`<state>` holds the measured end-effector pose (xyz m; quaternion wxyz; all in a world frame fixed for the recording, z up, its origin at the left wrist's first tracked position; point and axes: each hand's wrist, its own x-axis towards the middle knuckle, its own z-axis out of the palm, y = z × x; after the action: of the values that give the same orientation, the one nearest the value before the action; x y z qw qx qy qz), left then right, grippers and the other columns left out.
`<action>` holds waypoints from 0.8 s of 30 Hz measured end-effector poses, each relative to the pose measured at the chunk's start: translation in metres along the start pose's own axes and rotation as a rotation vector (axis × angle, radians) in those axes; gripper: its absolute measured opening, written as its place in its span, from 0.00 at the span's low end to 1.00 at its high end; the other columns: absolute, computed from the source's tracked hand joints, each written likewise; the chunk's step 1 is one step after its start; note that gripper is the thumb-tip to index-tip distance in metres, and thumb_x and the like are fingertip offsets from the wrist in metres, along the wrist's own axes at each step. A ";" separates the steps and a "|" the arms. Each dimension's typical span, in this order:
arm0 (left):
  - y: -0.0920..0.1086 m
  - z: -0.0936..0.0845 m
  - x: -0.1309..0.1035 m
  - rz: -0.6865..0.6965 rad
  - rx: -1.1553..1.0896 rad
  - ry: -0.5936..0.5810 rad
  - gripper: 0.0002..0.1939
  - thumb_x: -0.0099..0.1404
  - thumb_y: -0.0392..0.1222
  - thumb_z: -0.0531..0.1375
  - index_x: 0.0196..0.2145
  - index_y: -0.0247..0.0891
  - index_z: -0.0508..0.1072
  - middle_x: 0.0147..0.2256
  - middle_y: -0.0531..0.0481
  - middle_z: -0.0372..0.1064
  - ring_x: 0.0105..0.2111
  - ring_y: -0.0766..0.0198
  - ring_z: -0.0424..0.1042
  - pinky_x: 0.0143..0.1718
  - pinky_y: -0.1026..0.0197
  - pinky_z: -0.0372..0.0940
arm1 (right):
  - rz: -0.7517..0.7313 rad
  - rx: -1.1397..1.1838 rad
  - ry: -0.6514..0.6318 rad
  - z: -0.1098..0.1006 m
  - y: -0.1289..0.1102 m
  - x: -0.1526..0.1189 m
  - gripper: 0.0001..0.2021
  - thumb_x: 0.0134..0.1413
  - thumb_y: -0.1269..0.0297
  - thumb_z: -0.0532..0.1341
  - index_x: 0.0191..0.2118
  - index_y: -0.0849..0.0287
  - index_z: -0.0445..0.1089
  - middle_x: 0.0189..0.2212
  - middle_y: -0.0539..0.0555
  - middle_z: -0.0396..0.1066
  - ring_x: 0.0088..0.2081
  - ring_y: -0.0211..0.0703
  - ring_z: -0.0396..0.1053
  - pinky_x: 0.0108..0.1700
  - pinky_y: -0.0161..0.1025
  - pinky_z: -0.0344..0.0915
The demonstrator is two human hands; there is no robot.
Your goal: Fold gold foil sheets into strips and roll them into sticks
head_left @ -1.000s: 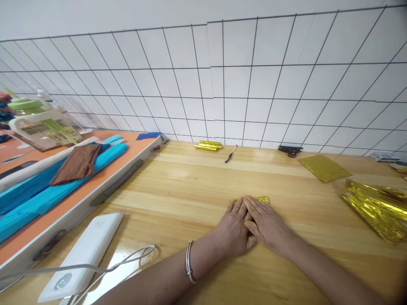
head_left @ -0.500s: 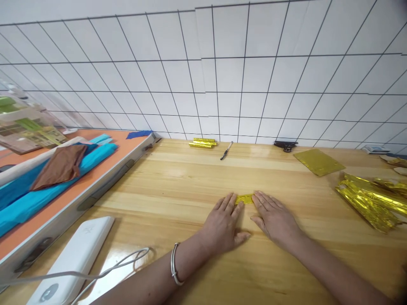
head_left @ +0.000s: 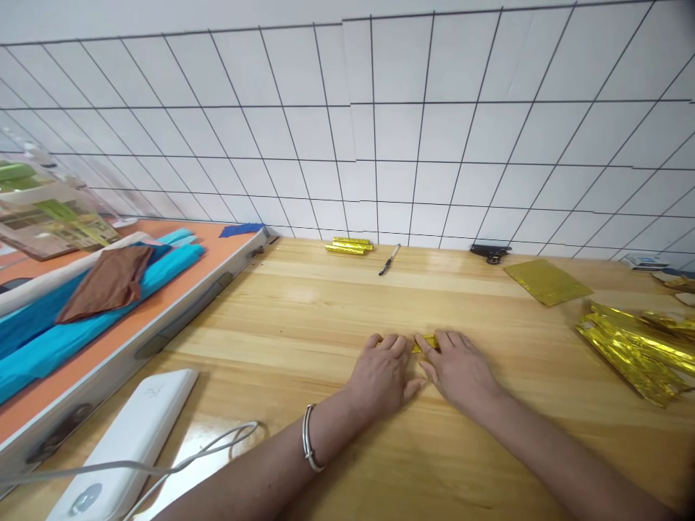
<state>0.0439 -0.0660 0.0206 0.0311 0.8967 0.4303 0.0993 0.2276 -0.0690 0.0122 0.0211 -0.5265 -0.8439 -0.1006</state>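
Observation:
A small strip of gold foil [head_left: 426,342] lies flat on the wooden table [head_left: 304,311], mostly covered by my fingers. My left hand [head_left: 381,370] rests at its left end, fingertips curled down on the table and thumb stretched to the right. From the right, my right hand [head_left: 460,365] lies over the strip, fingers spread and pressing on the foil. The two hands nearly touch. Several rolled gold pieces [head_left: 349,246] sit near the wall, with a pen [head_left: 389,260] to their right.
At the right are a square gold sheet [head_left: 547,281] and crumpled gold foil [head_left: 635,351]. A black clip [head_left: 491,252] stands near the wall. A white power bank [head_left: 127,441] with a cable is front left, beside an orange surface [head_left: 179,289] bearing blue and brown material.
My right hand's fingers have moved over the foil strip, covering more of it. My left fingers are more bent. The view has shifted slightly.

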 end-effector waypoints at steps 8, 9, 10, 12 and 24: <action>-0.009 -0.001 -0.006 -0.023 -0.003 0.018 0.29 0.63 0.56 0.51 0.55 0.36 0.60 0.47 0.42 0.64 0.47 0.53 0.61 0.50 0.50 0.52 | 0.012 0.040 0.036 0.013 0.020 -0.010 0.21 0.60 0.60 0.49 0.58 0.57 0.60 0.52 0.59 0.64 0.52 0.50 0.59 0.52 0.47 0.56; -0.010 -0.002 -0.008 -0.029 -0.007 0.022 0.28 0.63 0.55 0.51 0.56 0.36 0.60 0.47 0.43 0.64 0.47 0.53 0.61 0.51 0.50 0.52 | 0.016 0.041 0.040 0.014 0.026 -0.013 0.21 0.60 0.60 0.48 0.58 0.57 0.59 0.53 0.58 0.63 0.53 0.50 0.58 0.53 0.47 0.56; -0.012 -0.003 -0.010 -0.031 -0.013 0.024 0.27 0.64 0.54 0.51 0.56 0.37 0.60 0.48 0.43 0.64 0.48 0.53 0.61 0.51 0.50 0.51 | 0.026 0.039 0.045 0.016 0.032 -0.016 0.21 0.61 0.61 0.48 0.58 0.57 0.59 0.53 0.58 0.63 0.53 0.49 0.58 0.53 0.47 0.56; -0.015 -0.003 -0.014 -0.028 -0.024 0.024 0.26 0.64 0.53 0.51 0.56 0.38 0.60 0.48 0.44 0.64 0.48 0.53 0.60 0.53 0.49 0.50 | 0.047 0.038 0.058 0.017 0.042 -0.021 0.21 0.61 0.62 0.47 0.58 0.57 0.58 0.53 0.56 0.64 0.53 0.49 0.58 0.53 0.47 0.56; -0.030 -0.003 -0.032 -0.025 -0.079 0.056 0.22 0.65 0.48 0.52 0.56 0.43 0.61 0.52 0.49 0.63 0.52 0.55 0.58 0.59 0.46 0.41 | 0.097 0.097 0.074 0.018 0.050 -0.031 0.21 0.61 0.59 0.46 0.57 0.54 0.60 0.56 0.53 0.62 0.56 0.48 0.57 0.53 0.49 0.57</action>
<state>0.0006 -0.0718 0.0140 0.0555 0.8861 0.4381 0.1406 0.2874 -0.0712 -0.0019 0.0824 -0.5611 -0.8200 -0.0780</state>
